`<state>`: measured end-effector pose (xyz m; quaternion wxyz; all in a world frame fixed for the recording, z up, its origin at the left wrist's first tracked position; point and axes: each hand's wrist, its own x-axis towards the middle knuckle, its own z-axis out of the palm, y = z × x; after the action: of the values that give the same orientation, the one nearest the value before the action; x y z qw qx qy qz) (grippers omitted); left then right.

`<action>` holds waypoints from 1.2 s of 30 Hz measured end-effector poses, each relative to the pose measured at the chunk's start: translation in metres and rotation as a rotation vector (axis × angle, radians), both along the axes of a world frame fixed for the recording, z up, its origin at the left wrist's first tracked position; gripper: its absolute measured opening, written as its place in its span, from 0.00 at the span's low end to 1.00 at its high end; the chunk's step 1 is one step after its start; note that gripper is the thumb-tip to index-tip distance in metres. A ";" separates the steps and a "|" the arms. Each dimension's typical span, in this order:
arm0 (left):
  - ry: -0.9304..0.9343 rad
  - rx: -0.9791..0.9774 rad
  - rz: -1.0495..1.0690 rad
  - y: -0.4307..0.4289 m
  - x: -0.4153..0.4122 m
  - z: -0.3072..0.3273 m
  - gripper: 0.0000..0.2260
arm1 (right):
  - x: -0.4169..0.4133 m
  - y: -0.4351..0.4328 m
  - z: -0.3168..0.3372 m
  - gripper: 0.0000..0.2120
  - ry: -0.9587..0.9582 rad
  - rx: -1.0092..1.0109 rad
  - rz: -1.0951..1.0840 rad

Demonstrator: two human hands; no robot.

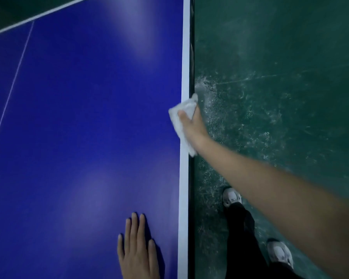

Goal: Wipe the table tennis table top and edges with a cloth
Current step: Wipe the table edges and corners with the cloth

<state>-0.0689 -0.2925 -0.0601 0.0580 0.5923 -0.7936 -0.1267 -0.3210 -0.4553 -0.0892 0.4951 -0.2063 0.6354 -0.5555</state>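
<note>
The blue table tennis table (85,109) fills the left of the view, with a white line along its right edge (185,57). A white cloth (182,121) is folded over that edge about halfway up the frame. My right hand (191,122) grips the cloth there, thumb on top of the table and fingers hidden down the side. My left hand (137,248) lies flat on the blue top near the bottom, fingers straight and holding nothing.
A worn green floor (280,77) with pale scuff marks lies right of the table. My two feet in white shoes (232,197) stand on it close to the table's edge. A thin white centre line (12,87) crosses the top at the left.
</note>
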 end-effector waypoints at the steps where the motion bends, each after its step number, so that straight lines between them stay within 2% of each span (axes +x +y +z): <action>1: 0.007 -0.011 -0.006 -0.002 -0.002 0.000 0.36 | 0.013 0.018 -0.005 0.29 0.008 -0.033 0.002; 4: 0.016 -0.027 0.000 -0.011 -0.004 -0.004 0.35 | 0.058 0.087 -0.013 0.33 0.007 -0.119 0.030; 8: 0.159 -0.065 -0.002 -0.039 -0.018 0.000 0.22 | 0.090 0.133 -0.014 0.35 0.004 -0.044 0.076; 12: 0.228 -0.158 -0.116 -0.092 -0.063 0.006 0.22 | 0.052 0.075 -0.011 0.32 -0.031 -0.022 0.031; 18: 0.158 -0.055 -0.165 -0.176 -0.132 0.005 0.23 | -0.055 -0.072 0.009 0.22 0.036 0.030 0.024; 21: 0.093 -0.049 -0.171 -0.204 -0.151 -0.003 0.23 | -0.079 -0.103 0.013 0.21 0.039 0.055 0.039; 26: -0.047 -0.062 -0.154 -0.213 -0.157 -0.014 0.24 | -0.040 -0.057 0.007 0.25 0.055 0.013 -0.049; 31: -0.041 -0.060 -0.138 -0.213 -0.160 -0.009 0.26 | 0.010 0.024 0.002 0.29 -0.055 0.013 0.016; 36: -0.052 -0.032 -0.128 -0.214 -0.161 -0.002 0.24 | -0.008 -0.007 0.002 0.28 -0.051 0.018 0.007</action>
<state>-0.2300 -0.5060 -0.0626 0.0388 0.5425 -0.8329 -0.1022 -0.3293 -0.4628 -0.0874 0.5146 -0.1901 0.6269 -0.5532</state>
